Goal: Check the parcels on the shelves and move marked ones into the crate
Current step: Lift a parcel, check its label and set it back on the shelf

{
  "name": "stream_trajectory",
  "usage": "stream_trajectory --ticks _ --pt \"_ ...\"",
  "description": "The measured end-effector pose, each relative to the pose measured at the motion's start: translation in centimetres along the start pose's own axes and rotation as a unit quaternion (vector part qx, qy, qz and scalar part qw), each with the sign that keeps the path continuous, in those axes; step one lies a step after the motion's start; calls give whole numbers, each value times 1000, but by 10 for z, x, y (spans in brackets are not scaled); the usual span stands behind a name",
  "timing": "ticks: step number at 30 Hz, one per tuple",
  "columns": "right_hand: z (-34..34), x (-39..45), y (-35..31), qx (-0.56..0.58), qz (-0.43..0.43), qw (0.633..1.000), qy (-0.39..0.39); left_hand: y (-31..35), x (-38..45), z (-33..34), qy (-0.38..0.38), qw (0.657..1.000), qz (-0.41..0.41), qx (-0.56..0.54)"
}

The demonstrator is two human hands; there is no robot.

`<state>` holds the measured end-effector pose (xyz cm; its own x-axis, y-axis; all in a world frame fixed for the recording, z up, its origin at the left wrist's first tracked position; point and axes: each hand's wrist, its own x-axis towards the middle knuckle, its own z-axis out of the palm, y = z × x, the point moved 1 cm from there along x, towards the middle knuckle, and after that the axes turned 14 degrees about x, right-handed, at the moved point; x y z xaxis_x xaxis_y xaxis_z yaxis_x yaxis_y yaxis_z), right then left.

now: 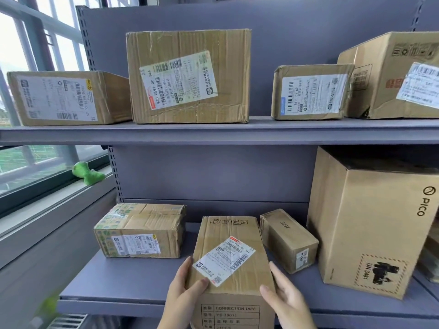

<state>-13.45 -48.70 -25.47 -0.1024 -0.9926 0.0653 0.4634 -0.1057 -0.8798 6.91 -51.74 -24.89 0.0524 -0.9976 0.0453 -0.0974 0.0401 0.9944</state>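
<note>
A long cardboard parcel (231, 238) printed "CORRECTION TAPE", with black handwritten characters near its far end and a white shipping label on top, sticks out over the front edge of the lower shelf (123, 281). My left hand (185, 290) grips its left side, thumb on the label. On its right side, my right hand (285, 298) holds it with the thumb on top. Other parcels sit beside it: a taped box (142, 230) to the left, a small "ABBE" box (288, 239) and a tall "PICO" box (370, 224) to the right. No crate is in view.
The upper shelf (213, 131) carries several labelled cardboard boxes, the biggest (190, 74) in the middle. A window with a green plush toy (88, 173) on its sill is at the left. Grey back panels close the shelves behind.
</note>
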Motion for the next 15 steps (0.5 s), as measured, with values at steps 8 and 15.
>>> stream_trajectory --ticks 8,15 --pt "-6 5 8 -28 12 1000 7 -6 0 -1 -8 1000 1 26" --pt "-7 5 10 -57 5 998 8 -5 -3 1 -2 1000 -4 6"
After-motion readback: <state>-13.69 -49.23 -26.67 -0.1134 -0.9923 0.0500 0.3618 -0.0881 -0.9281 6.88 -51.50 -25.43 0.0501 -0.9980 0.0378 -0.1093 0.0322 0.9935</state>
